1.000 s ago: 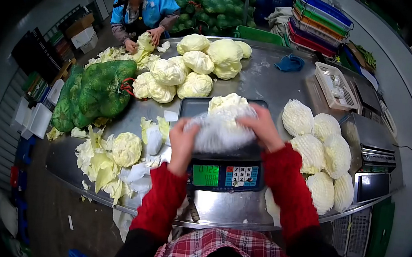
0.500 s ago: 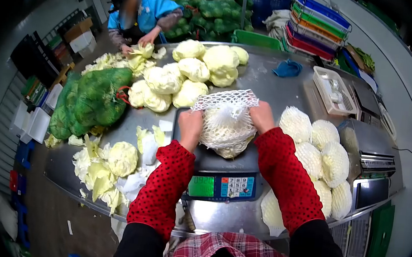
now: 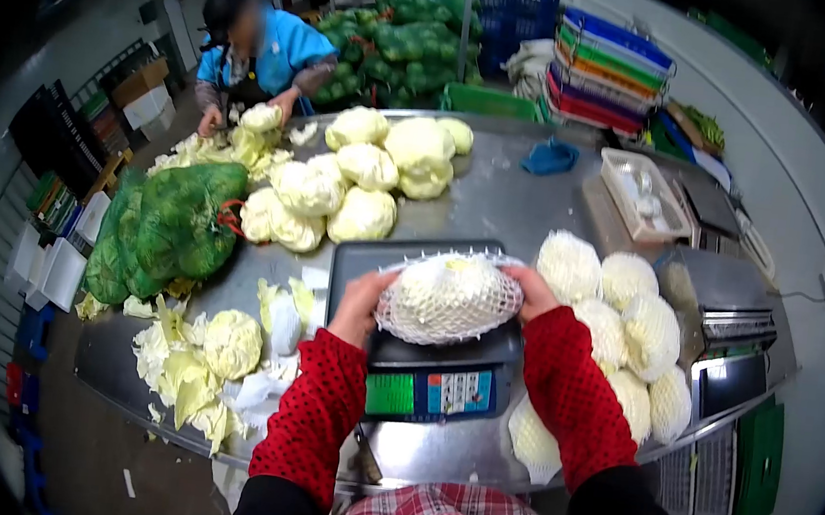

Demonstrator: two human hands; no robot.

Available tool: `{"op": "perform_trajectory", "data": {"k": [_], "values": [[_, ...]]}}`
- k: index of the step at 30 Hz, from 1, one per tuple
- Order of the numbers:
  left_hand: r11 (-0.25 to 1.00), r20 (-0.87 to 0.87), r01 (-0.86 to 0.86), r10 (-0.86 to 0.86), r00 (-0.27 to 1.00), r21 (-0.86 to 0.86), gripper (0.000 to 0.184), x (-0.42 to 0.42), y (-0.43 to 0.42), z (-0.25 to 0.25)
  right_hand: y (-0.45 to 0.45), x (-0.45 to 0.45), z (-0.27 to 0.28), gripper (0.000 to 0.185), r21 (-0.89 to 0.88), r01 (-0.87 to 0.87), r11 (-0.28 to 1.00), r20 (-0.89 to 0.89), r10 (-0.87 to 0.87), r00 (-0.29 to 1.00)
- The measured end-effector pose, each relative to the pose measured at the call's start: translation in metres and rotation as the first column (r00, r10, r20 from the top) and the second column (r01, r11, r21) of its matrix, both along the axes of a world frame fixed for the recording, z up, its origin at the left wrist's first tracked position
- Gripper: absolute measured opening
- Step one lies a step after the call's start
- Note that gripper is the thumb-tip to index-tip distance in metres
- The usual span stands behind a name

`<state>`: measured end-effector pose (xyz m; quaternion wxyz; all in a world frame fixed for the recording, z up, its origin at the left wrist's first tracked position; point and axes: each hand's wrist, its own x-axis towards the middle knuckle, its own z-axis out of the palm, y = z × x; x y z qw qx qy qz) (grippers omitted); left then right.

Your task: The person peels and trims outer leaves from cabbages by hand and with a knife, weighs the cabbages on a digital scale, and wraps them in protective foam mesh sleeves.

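A pale cabbage (image 3: 445, 283) sits in a white foam net sleeve (image 3: 415, 332), over the dark platform of a digital scale (image 3: 357, 260). My left hand (image 3: 359, 307) is closed on the net's left edge. On the opposite side, my right hand (image 3: 533, 292) grips the net's right edge, its fingertips partly hidden. The net is stretched wide around the cabbage, whose upper part shows through the opening. Whether the cabbage rests on the platform, I cannot tell. The scale's green display (image 3: 389, 394) is lit, but its digits are unreadable.
Several netted cabbages (image 3: 624, 323) lie at right, bare cabbages (image 3: 307, 187) at upper left. Loose leaves (image 3: 184, 374) and a green mesh sack (image 3: 180, 218) are at left. Across the steel table (image 3: 499, 201), a co-worker in blue (image 3: 279, 47) handles leaves. A white tray (image 3: 640, 196) stands at back right.
Both hands have pulled the net's gathered top apart and down around the cabbage, uncovering its upper part. The camera view has shifted slightly. The co-worker's hands have moved among the leaves.
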<state>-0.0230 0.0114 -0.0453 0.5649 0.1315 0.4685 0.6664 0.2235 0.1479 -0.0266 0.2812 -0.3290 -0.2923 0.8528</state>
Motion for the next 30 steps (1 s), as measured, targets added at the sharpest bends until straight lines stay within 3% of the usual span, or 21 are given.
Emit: {"op": "perform_trajectory", "data": {"k": [2,4,6,9,12,13,14,15,16,18,19,20,21,22,23,24,25,26,27,28,30], "values": [[0.998,0.223,0.046,-0.053,0.973,0.036,0.028,0.007,0.006,-0.016,0.006,0.004,-0.008,0.025,0.006,-0.061,0.998,0.005,0.061,0.998],[0.997,0.203,0.061,-0.069,0.977,0.045,0.028,0.009,0.007,-0.019,0.01,0.005,-0.017,0.025,0.044,-0.021,0.999,0.056,0.019,0.998],[0.998,0.212,0.05,-0.056,0.976,0.034,0.026,0.01,0.003,-0.018,-0.008,0.006,0.0,0.02,0.171,0.09,0.981,0.224,-0.127,0.966],[0.989,0.228,0.13,-0.141,0.963,0.064,0.029,-0.001,-0.001,-0.041,0.02,0.009,-0.072,0.019,0.181,0.08,0.98,0.223,-0.12,0.967],[0.969,0.302,0.204,-0.237,0.923,0.137,0.031,-0.004,-0.001,-0.049,0.026,0.011,-0.097,0.024,0.435,-0.188,0.881,0.231,0.092,0.968],[0.965,0.355,0.202,-0.25,0.901,0.167,0.03,-0.002,0.003,-0.044,0.008,0.004,-0.068,0.027,0.173,-0.054,0.983,0.075,0.042,0.996],[0.962,0.41,0.195,-0.259,0.874,0.191,0.03,-0.001,0.001,-0.042,-0.006,-0.001,-0.051,0.031,-0.13,0.042,0.991,-0.057,-0.05,0.997],[0.919,-0.055,0.252,-0.248,0.967,0.302,0.033,0.005,-0.009,-0.038,-0.001,0.004,-0.065,0.032,-0.101,0.067,0.993,-0.093,-0.077,0.993],[0.903,-0.481,0.254,-0.061,0.875,0.347,0.039,0.012,-0.019,-0.034,-0.012,-0.001,-0.044,0.032,-0.096,0.063,0.993,-0.1,-0.073,0.992],[0.944,-0.534,0.17,0.009,0.846,0.284,0.037,0.021,-0.025,-0.027,-0.009,0.005,-0.056,0.032,-0.099,0.013,0.995,-0.236,-0.036,0.971],[0.945,-0.528,0.168,0.005,0.85,0.279,0.037,0.018,-0.018,-0.045,-0.009,0.008,-0.059,0.033,-0.084,0.047,0.995,-0.205,-0.063,0.977],[0.933,-0.252,0.04,0.055,0.966,0.357,0.037,0.009,0.0,-0.076,-0.011,0.008,-0.058,0.033,-0.086,0.048,0.995,-0.198,-0.065,0.978],[0.914,0.051,-0.106,0.093,0.994,0.392,0.037,0.007,0.01,-0.093,-0.015,0.007,-0.056,0.035,-0.04,0.058,0.998,-0.212,-0.065,0.975],[0.94,0.481,-0.208,0.056,0.875,0.269,0.037,0.002,0.017,-0.086,-0.023,0.005,-0.053,0.039,0.002,0.07,0.998,-0.225,-0.068,0.972],[0.943,0.453,-0.185,0.041,0.89,0.278,0.038,0.001,0.014,-0.084,-0.03,0.001,-0.051,0.045,-0.001,0.194,0.981,-0.08,-0.194,0.978],[0.945,0.423,-0.16,0.025,0.906,0.287,0.039,-0.002,0.012,-0.083,-0.036,0.002,-0.041,0.045,-0.007,0.2,0.98,-0.073,-0.2,0.977],[0.963,0.363,-0.154,0.065,0.929,0.222,0.039,-0.002,0.004,-0.067,-0.045,0.005,-0.028,0.047,0.111,0.065,0.992,0.136,-0.08,0.988],[0.978,0.284,-0.018,-0.043,0.958,0.206,0.039,-0.006,-0.005,-0.053,-0.054,0.008,-0.016,0.049,0.188,-0.095,0.978,0.35,0.024,0.936],[0.996,0.064,0.042,-0.047,0.997,0.078,0.039,0.002,-0.019,-0.034,-0.058,0.006,-0.002,0.042,0.197,-0.189,0.962,0.495,0.069,0.866],[0.995,-0.157,0.078,-0.087,0.984,-0.064,0.039,0.009,-0.032,-0.019,-0.052,0.007,-0.002,0.032,0.129,-0.301,0.945,0.563,0.18,0.806],[0.996,-0.201,0.079,-0.085,0.976,-0.036,0.037,0.018,-0.038,-0.011,-0.052,0.0,-0.001,0.025,0.068,-0.382,0.922,0.56,0.282,0.779]]}}
